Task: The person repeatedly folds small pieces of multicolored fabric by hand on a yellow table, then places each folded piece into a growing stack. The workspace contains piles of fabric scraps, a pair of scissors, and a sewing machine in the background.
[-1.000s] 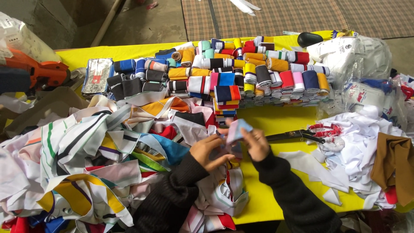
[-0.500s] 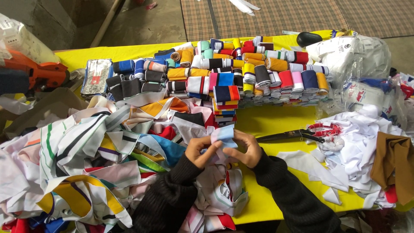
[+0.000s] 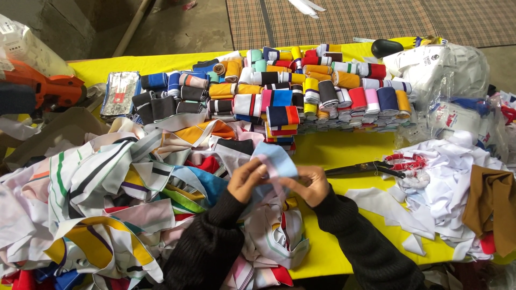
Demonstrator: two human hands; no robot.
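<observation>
Light-blue cloth strip is gripped at frame centre by the left hand and right hand; scissors lie right.

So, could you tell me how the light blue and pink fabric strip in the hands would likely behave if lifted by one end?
The light blue and pink fabric strip probably flops: it bends between the left hand and the right hand. It looks thin, so likely light. The loose fabric scraps beside it lie crumpled, so it should drape rather than roll.
</observation>
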